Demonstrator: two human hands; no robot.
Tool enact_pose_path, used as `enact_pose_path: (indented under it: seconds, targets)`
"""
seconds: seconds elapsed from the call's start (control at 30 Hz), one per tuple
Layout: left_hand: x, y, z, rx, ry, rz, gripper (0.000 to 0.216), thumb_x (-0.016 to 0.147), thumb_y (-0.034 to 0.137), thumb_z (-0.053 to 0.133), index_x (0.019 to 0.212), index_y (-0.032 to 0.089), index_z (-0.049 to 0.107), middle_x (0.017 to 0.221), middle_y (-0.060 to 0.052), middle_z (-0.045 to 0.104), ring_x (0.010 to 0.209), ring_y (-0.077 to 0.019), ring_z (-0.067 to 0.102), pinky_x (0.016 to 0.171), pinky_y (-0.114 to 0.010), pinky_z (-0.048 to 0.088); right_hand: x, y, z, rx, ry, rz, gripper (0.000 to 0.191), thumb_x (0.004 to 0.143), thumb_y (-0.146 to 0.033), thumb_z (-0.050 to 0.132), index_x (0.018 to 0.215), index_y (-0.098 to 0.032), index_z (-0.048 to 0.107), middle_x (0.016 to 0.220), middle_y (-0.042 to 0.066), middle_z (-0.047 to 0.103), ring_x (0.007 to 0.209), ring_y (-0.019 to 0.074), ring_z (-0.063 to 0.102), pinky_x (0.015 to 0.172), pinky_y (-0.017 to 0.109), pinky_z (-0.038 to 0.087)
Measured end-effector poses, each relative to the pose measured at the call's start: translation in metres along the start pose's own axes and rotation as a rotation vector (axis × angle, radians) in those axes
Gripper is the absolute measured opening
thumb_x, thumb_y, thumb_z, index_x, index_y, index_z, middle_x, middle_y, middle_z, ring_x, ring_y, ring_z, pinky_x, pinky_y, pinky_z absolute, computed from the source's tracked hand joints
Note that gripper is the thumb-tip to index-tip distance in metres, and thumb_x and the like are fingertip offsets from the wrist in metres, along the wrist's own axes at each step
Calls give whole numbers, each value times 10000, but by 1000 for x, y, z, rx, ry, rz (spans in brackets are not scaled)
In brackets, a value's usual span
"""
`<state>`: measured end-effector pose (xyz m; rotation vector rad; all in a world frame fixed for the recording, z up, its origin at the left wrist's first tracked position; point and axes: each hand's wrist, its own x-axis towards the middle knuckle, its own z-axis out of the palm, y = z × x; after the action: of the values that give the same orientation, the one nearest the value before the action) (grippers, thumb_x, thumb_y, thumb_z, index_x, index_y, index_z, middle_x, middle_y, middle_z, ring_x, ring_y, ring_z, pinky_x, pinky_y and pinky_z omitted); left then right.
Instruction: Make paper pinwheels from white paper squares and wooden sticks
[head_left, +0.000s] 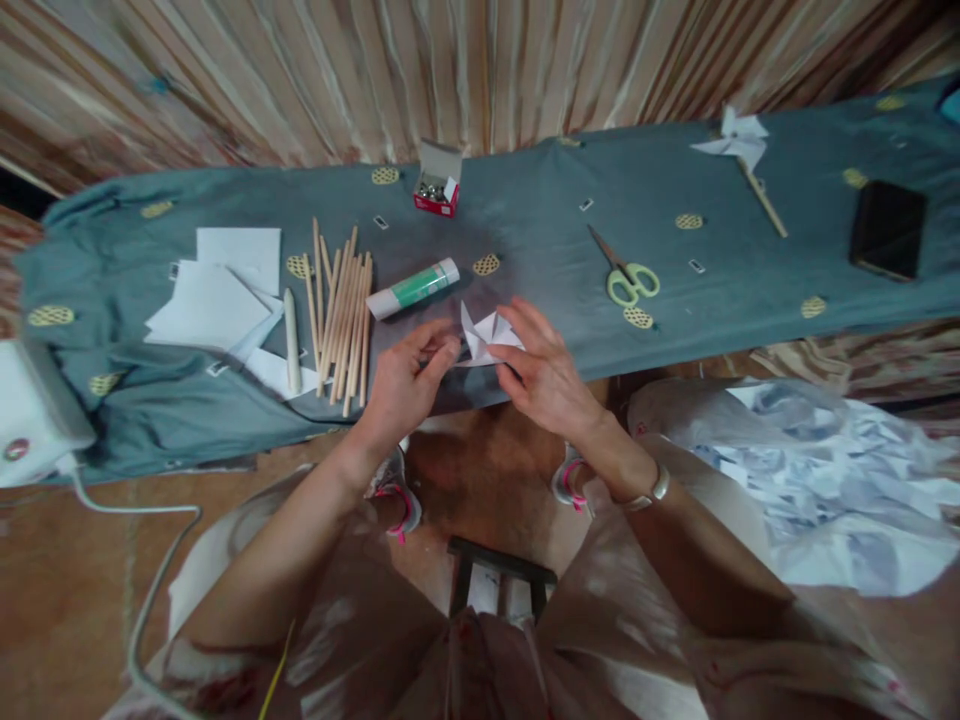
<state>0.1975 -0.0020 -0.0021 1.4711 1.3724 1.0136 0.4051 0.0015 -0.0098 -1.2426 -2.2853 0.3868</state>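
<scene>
A small white paper pinwheel (484,338) with folded, pointed blades is between my two hands, at the front edge of the cloth-covered table. My right hand (546,375) grips its right side, fingers over the top and thumb along the near edge. At its left, my left hand (412,378) has thumb and fingers pinched together by a blade tip. What is in that pinch, if anything, is too small to tell. Just behind lies a green and white glue stick (415,289). Thin wooden sticks (345,310) lie in a bunch left of my left hand.
White paper sheets (217,305) and a pale marker-like stick (292,340) lie left. Behind stand a red open box (436,190) of metal pins and green-handled scissors (626,278). Right are a finished pinwheel (739,140) on a stick and a dark phone (889,230). A white cable (150,590) hangs left.
</scene>
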Motion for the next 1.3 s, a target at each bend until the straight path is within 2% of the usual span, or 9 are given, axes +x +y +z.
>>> enact_pose_path:
  seconds: [0.1,0.2,0.33,0.43,0.73,0.87,1.07,1.2,1.3]
  targets:
    - [1,2,2,-134,10,-73,446,859,484,672,1155,151,664,938,-78,756,902,-206,710,849,-314,544,1,1,1,2,14,4,273,912,-158,490,1018,-171,742,1499,131,508,1477,315,327,1141,552,387]
    - [0,7,7,-375,29,-198,477,797,492,743,1117,149,658,943,-79,757,931,-222,719,857,-338,560,2,0,2,21,42,14,280,908,-153,491,1017,-183,748,1488,115,521,1472,302,338,1148,546,384]
    - [-6,20,16,-680,23,-367,438,745,422,814,1044,144,653,936,-82,761,906,-215,734,888,-361,567,4,-4,3,37,95,21,302,900,-136,485,1035,-217,742,1485,80,522,1465,280,353,1155,538,378]
    - [-9,27,19,-803,11,-390,395,726,360,835,1011,143,668,918,-76,763,865,-189,732,879,-333,568,5,-11,3,-2,119,-11,302,910,-134,470,1058,-205,723,1493,99,510,1467,284,348,1140,532,388]
    - [-4,22,21,-764,90,-260,421,658,255,864,1043,196,704,792,16,729,710,-124,668,740,-258,532,1,-27,-5,32,163,-95,359,926,-226,490,1264,-232,610,1584,91,382,1504,322,265,1154,593,340]
    - [-4,20,23,-749,80,-227,442,626,221,867,1038,189,709,820,14,735,719,-112,652,708,-228,503,-2,-28,-8,142,195,-81,346,946,-263,478,1257,-263,629,1579,56,382,1500,302,277,1184,581,314]
    - [-2,23,23,-737,101,-241,417,601,193,850,997,196,718,841,7,738,725,-125,648,688,-237,499,-2,-30,-16,307,228,-15,300,963,-309,484,1199,-327,667,1537,-3,440,1480,248,329,1176,499,368]
    - [0,23,23,-739,111,-224,448,591,219,867,1011,204,712,781,22,719,663,-113,625,649,-231,483,-1,-28,-22,388,299,105,348,919,-359,580,1264,-341,630,1544,18,450,1447,258,392,1189,486,345]
    - [1,23,22,-714,113,-209,462,601,251,871,1030,205,705,752,24,706,649,-120,622,630,-237,469,2,-24,-22,591,341,301,495,859,-442,659,1328,-302,581,1530,79,476,1401,280,454,1106,472,441]
